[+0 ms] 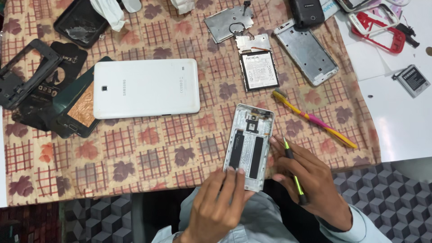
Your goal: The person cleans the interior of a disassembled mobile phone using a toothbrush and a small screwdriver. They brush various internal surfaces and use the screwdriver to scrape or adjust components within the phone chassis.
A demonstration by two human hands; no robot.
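Observation:
An opened silver phone shell lies inside-up at the table's front edge, with two black strips inside it. My left hand presses its fingertips on the shell's lower end. My right hand steadies the shell's right side and holds a thin green-and-black screwdriver, whose tip points up beside the shell.
A white tablet lies back-up to the left, over dark phone parts. Behind the shell are a phone battery, metal plates, a silver frame and a yellow-pink toothbrush. Right: red frame, small battery.

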